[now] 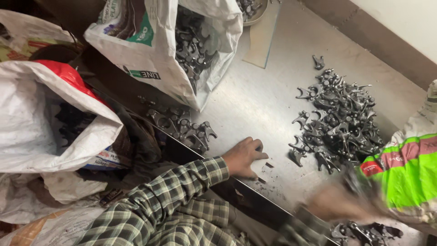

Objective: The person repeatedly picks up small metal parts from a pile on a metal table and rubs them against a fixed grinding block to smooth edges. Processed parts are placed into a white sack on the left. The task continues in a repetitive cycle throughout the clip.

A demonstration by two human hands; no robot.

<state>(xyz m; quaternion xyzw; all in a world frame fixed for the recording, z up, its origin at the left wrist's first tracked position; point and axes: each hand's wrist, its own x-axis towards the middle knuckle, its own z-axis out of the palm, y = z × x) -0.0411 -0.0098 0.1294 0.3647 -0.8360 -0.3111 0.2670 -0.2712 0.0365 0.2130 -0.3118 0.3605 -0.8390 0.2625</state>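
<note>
Across the steel table (264, 105), seen from the head camera, the widest bare stretch ran down the middle, between the white sack (154, 54) of dark metal parts standing open at the far left and the big heap of forked metal parts (337, 120) toward the right. Along the near edge, which cut diagonally from upper left to lower right, a smaller cluster of the same parts (186, 127) sat right at the lip, just left of the left hand (243, 157). That hand lay flat on the sheet close to the edge, fingers nearly straight and together, palm down, gripping nothing; two small dark bits rested beside its fingertips. At the right, a green and pink sack (403, 171) crowded the corner, and the right hand (341, 202) was smeared by motion blur in front of it, so whether its fingers were closed or held anything could not be told. More parts (364, 231) lay below it at the bottom edge.
</note>
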